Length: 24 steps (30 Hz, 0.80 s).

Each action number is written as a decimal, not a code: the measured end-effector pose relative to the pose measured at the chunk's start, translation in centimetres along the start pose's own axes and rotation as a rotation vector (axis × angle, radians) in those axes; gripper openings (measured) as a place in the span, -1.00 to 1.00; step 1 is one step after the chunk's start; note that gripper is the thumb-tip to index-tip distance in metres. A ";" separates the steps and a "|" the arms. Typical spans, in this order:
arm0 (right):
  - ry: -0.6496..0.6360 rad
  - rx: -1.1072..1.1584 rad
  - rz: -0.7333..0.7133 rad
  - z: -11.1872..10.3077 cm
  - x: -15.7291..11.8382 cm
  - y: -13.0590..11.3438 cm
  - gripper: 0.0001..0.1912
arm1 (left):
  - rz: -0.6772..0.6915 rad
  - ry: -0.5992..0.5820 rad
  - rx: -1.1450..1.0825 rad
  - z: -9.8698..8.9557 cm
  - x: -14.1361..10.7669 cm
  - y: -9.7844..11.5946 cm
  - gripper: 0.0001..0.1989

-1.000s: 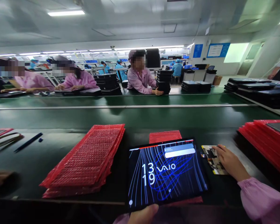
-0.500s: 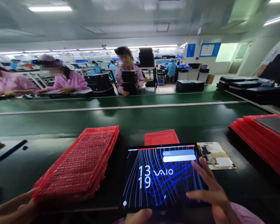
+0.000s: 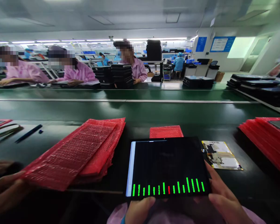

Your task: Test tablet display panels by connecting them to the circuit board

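A tablet (image 3: 168, 165) is tilted up in front of me, its screen black with a row of green bars and one red bar along the bottom. My left hand (image 3: 140, 210) grips its lower edge, thumb over the front. At the right lower corner my right hand (image 3: 222, 196) holds the tablet too, thumb in front and fingers along the side. A ribbon cable seems to run from the tablet's right edge to a flat bare panel (image 3: 221, 155) lying on the bench beside it, with yellow edges and white-and-dark parts.
A co-worker's hand (image 3: 8, 193) holds the top bag of a red bubble-wrap pile (image 3: 102, 155) at my left. More red bubble wrap (image 3: 166, 131) lies behind the tablet, and another pile (image 3: 266, 140) at right. Beyond the green conveyor (image 3: 140, 109), co-workers sit near stacked black devices (image 3: 122, 76).
My right hand has gone from spread fingers over the screen to gripping the tablet's side. The lock screen has given way to bars. A co-worker's hand has drawn the top red bag askew.
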State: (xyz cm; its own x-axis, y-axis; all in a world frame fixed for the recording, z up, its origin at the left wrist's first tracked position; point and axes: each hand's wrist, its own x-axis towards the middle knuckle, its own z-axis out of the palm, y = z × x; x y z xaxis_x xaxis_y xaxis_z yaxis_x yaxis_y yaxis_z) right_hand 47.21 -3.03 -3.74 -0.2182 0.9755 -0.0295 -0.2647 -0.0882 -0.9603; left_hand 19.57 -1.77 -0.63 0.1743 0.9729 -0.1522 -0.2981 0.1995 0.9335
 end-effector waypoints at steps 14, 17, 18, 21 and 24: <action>0.339 0.480 0.349 2.4 -1.3 -2.9 -0.09 | 0.055 -0.111 -0.114 0.1 0.2 -0.4 -0.61; 0.319 0.502 0.342 1.9 -1.3 -2.2 -0.06 | 0.049 -0.038 -0.183 0.9 0.3 -0.2 -0.66; 0.303 0.495 0.338 1.6 -1.3 -1.9 -0.05 | 0.046 -0.029 -0.191 1.0 0.3 -0.2 -0.67; 0.259 0.468 0.340 1.0 -1.2 -1.0 -0.04 | 0.034 -0.058 -0.195 0.8 0.2 -0.3 -0.64; 0.276 0.434 0.329 0.9 -1.2 -0.9 -0.08 | 0.025 -0.096 -0.100 0.1 -0.2 -0.4 -0.62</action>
State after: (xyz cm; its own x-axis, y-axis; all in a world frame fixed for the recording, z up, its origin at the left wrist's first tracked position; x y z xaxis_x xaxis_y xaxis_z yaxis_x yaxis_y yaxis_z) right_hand 46.88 -4.32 -2.58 -0.1178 0.8940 -0.4322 -0.5962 -0.4118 -0.6892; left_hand 19.76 -2.03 -0.98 0.2527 0.9631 -0.0930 -0.3945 0.1903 0.8990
